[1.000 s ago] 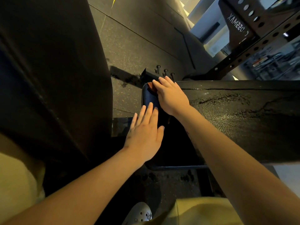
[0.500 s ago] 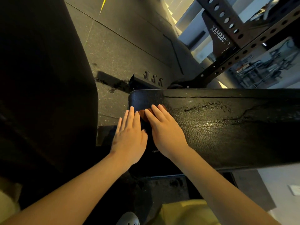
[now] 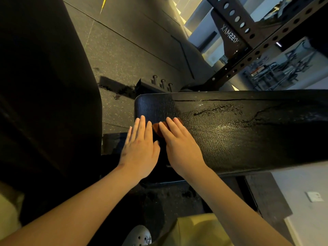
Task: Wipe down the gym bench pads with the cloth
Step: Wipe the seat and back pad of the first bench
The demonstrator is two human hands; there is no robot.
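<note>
Both hands have drawn back from the pad's far corner since a second ago and now lie side by side near its left end. The left hand (image 3: 140, 150) rests flat at the edge of the black bench pad (image 3: 248, 135), fingers straight and together. The right hand (image 3: 181, 150) is also flat, its straight fingers pressing the reddish-brown cloth (image 3: 157, 128) onto the pad; a corner of the cloth shows between the hands. The pad's vinyl is cracked and glistens to the right. Beyond it lie speckled rubber flooring (image 3: 124, 50) and a perforated black rack upright (image 3: 248, 41). Another dark pad (image 3: 44, 103) fills the left.
</note>
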